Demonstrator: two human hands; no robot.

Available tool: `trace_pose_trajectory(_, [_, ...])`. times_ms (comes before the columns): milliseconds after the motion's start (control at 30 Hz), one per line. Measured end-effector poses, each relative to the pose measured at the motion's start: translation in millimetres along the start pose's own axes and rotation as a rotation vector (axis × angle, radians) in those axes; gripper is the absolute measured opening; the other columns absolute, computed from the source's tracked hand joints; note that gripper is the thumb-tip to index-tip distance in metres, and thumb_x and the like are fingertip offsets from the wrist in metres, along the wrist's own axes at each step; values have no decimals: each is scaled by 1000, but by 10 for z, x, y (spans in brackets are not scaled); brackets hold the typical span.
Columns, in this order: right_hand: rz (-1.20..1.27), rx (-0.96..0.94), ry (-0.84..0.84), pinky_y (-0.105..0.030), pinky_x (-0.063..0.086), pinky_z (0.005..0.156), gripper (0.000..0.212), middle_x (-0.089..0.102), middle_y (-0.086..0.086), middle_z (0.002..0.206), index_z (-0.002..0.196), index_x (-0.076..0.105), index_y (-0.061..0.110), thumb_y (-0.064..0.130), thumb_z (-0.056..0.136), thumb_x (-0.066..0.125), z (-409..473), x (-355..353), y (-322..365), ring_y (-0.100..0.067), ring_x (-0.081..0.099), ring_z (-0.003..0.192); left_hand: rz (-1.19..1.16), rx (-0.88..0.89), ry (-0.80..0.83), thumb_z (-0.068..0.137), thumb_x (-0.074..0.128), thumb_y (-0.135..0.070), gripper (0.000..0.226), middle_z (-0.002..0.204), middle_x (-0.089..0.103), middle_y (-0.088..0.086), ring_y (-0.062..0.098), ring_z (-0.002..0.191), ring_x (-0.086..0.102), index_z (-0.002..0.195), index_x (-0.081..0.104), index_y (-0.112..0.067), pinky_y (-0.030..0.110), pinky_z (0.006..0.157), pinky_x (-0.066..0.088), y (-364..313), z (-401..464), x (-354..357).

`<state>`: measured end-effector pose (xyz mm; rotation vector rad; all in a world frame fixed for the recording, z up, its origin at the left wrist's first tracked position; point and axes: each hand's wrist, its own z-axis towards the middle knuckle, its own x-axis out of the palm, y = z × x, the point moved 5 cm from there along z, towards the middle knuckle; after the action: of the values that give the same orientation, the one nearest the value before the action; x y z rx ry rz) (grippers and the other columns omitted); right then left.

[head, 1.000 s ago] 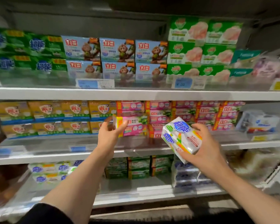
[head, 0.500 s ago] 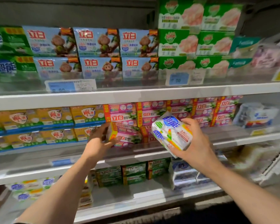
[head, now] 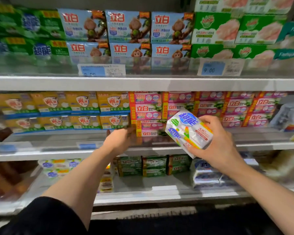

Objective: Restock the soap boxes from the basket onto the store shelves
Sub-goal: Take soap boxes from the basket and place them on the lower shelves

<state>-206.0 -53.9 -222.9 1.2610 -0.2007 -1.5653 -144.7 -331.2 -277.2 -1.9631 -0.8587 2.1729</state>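
Since a second ago the pink soap box (head: 152, 133) has gone from my left hand (head: 120, 139) onto the middle shelf (head: 41, 145), and the view has tipped up and closer. From the left: yellow packs (head: 85, 103) fill that shelf's left half. My left hand sits just beside the pink box at the bottom of the pink stack (head: 202, 107), fingers reaching toward the box's left end — blurred, so I cannot tell whether they grip it or only nudge it. That box lies flat, long axis along the shelf front, printed face toward me.

Further right, my right hand (head: 217, 143) grips a white soap pack (head: 188, 131), fingers curled round its right end and thumb underneath. It hangs in the air in front of the pink stack, tilted, long axis running from upper left down to lower right, blue lettering facing me.

I judge one box shelved and this pack still to place — the basket is out of view, so what remains I cannot say.
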Motion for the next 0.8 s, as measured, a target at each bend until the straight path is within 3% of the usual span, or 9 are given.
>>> trace_pose_trajectory(67, [17, -20, 37, -39, 57, 71, 74, 58, 30, 95, 112, 40, 44, 41, 56, 88, -39, 89, 85, -4, 63, 88, 146, -49, 10, 100, 42, -20, 38, 143, 51, -1, 24, 129, 47, 137, 52, -28, 43, 110, 30, 219, -109, -39])
trace_pose_trajectory(133, [27, -43, 79, -37, 56, 70, 73, 58, 29, 95, 113, 42, 40, 41, 55, 87, -91, 196, 194, -3, 63, 88, 261, -79, 16, 100, 43, -19, 47, 153, 39, -2, 21, 141, 32, 146, 40, -28, 49, 117, 11, 438, -268, -121])
trace_pose_trajectory(167, [37, -53, 101, -35, 55, 69, 73, 59, 29, 95, 113, 42, 39, 41, 55, 87, -120, 257, 256, -3, 64, 88, 290, -81, 10, 100, 46, -20, 52, 156, 33, -1, 21, 144, 27, 149, 33, -27, 50, 119, 9, 532, -363, -172])
trace_pose_trajectory(267, [80, -78, 183, -35, 56, 68, 71, 62, 25, 96, 110, 42, 42, 50, 53, 84, -213, 481, 444, -4, 65, 89, 292, -89, 16, 97, 54, -24, 67, 162, 14, 1, 23, 148, 15, 154, 19, -27, 55, 118, 15, 755, -712, -299])
trace_pose_trajectory(333, [90, -92, 248, -40, 57, 69, 71, 62, 25, 97, 108, 40, 45, 50, 53, 84, -277, 667, 570, -6, 65, 89, 269, -107, 70, 96, 57, -25, 66, 163, 6, 0, 23, 147, 18, 153, 23, -28, 52, 117, 22, 877, -939, -335])
trace_pose_trajectory(467, [77, -153, 384, -40, 55, 69, 73, 62, 22, 96, 109, 39, 45, 40, 53, 87, -418, 1105, 780, -8, 64, 87, 245, -230, 175, 93, 62, -31, 57, 150, 42, 4, 23, 133, 45, 146, 41, -24, 35, 109, 36, 1229, -1341, -341])
trace_pose_trajectory(700, [-232, -211, 711, -37, 49, 72, 72, 59, 1, 108, 115, 30, 42, 35, 60, 76, -530, 1884, 681, -23, 58, 90, 270, -285, 453, 95, 59, -32, 57, 152, 38, 1, 21, 137, 37, 147, 38, -22, 32, 113, 30, 1679, -1500, 9])
trace_pose_trajectory(800, [-208, -201, 793, -39, 49, 76, 71, 60, -1, 110, 116, 30, 39, 37, 62, 75, -575, 2266, 693, -23, 58, 93, 327, -297, 504, 95, 59, -32, 59, 153, 36, 3, 22, 139, 35, 149, 35, -22, 34, 114, 28, 1942, -1420, 62])
